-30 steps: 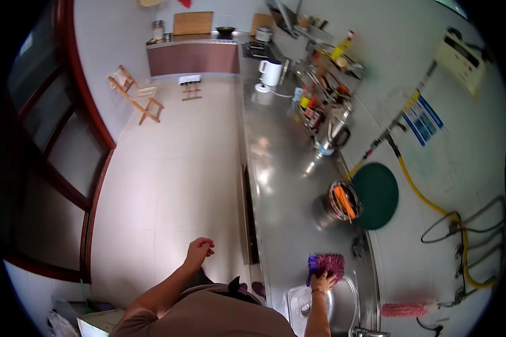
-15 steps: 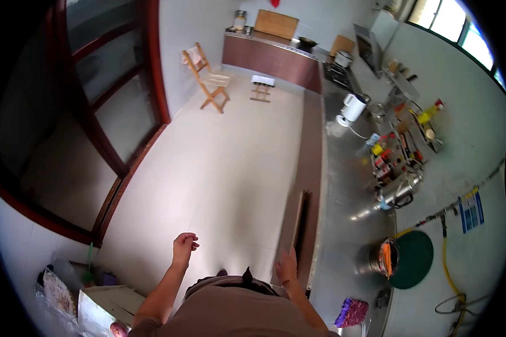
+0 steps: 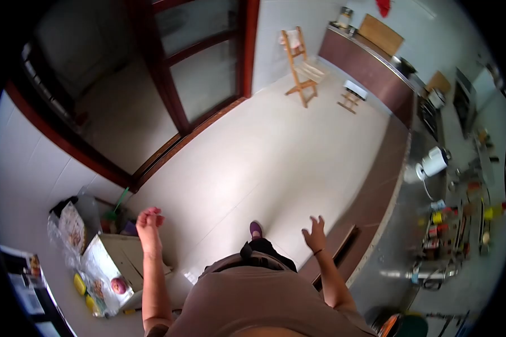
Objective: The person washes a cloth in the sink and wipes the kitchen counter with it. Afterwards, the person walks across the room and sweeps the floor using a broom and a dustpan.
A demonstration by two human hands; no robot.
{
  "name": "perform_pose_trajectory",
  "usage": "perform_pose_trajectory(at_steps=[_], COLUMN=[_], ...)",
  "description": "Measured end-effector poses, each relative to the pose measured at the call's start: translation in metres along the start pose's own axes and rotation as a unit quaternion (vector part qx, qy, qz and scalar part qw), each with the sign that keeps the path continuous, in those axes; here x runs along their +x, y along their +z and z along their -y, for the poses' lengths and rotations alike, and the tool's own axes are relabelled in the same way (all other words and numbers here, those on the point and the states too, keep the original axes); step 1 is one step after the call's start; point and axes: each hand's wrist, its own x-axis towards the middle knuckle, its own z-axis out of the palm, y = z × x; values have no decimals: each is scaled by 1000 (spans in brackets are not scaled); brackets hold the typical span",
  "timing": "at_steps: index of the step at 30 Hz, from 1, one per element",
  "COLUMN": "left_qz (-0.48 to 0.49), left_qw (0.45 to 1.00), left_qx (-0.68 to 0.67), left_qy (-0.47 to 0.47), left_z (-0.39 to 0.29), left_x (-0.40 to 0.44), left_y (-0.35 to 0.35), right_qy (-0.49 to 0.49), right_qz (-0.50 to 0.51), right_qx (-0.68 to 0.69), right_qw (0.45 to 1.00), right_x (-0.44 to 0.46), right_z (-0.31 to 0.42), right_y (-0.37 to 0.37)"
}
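In the head view, clock directions run from the middle of the picture. The left hand (image 3: pixel 149 226) is raised at 8 o'clock with its fingers curled; the palm is turned away, so I cannot tell whether it is fully clenched. Nearest it, also at 8 o'clock, a box (image 3: pixel 129 251) stands by the wall, the forearm overlapping its edge in this view. A round red-purple item (image 3: pixel 118 286) rests on its pale side, between 7 and 8, near a clear plastic bag (image 3: pixel 98 287).

The right hand (image 3: pixel 315 233) is released, fingers spread, between 4 and 5 o'clock. Just beyond it in the same direction is a brown cabinet (image 3: pixel 371 214) with a long dark gap in its front. The metal counter (image 3: pixel 385 261) above carries a white kettle (image 3: pixel 434 162) at 3 o'clock and bottles (image 3: pixel 434 230) between 3 and 4.

A wooden folding chair (image 3: pixel 302 70) stands at 1 o'clock, a low stool (image 3: pixel 353 94) near 2, and a purple shoe (image 3: pixel 256 228) shows at 6.
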Motion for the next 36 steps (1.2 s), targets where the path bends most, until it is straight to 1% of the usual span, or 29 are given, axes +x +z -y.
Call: perform_pose_trajectory(at_steps=[3, 5, 6, 7, 9, 10, 11, 12, 13, 14, 15, 16, 17, 18, 20, 22, 24, 26, 31, 36], left_qz=[-69, -90, -114, -107, -161, -177, -175, -180, -145, -167, -154, -144, -126, -114, -94, -90, -93, -97, -111, -118], left_qw=[996, 990, 984, 978, 958, 946, 922, 881, 819, 801, 652, 605, 587, 586, 593, 600, 607, 615, 636, 653], left_qx=[5, 36, 57, 80, 102, 139, 174, 271, 370, 399, 558, 588, 595, 591, 585, 582, 580, 577, 565, 551], left_qy=[60, 102, 121, 161, 216, 235, 300, 343, 414, 414, 490, 517, 535, 542, 545, 541, 535, 528, 513, 505], left_z=[-48, -94, -112, -132, -174, -199, -225, -262, -299, -333, -360, -378, -387, -393, -397, -395, -392, -390, -383, -379], left_x=[15, 16, 19, 22, 23, 22, 21, 11, 6, -10, -21, -33, -41, -45, -43, -38, -33, -25, 1, 37], left_y=[4, 16, 19, 18, 16, 10, 8, 20, 17, 37, 51, 66, 77, 84, 90, 89, 81, 69, 32, -7], right_qy=[-58, -130, -186, -243, -332, -356, -405, -421, -444, -514, -532, -689, -743, -786, -844, -873, -888, -897, -905, -905], right_qz=[-17, -46, -68, -88, -119, -110, -129, -126, -103, -123, -116, -206, -213, -212, -181, -144, -114, -91, -53, -39], right_qx=[41, 48, 50, 55, 77, 139, 102, 190, 293, 274, 354, 215, 218, 223, 239, 248, 262, 271, 287, 297], right_qw=[997, 989, 979, 964, 932, 917, 899, 878, 841, 804, 761, 661, 596, 536, 444, 394, 360, 337, 309, 301], right_x=[92, 154, 185, 215, 270, 288, 302, 314, 320, 325, 327, 337, 336, 332, 325, 317, 310, 307, 305, 311], right_z=[26, 58, 78, 101, 152, 188, 224, 255, 290, 318, 342, 373, 393, 412, 443, 467, 488, 508, 558, 605], right_y=[-37, -66, -81, -97, -132, -156, -183, -204, -225, -249, -268, -299, -314, -325, -327, -313, -294, -277, -235, -194])
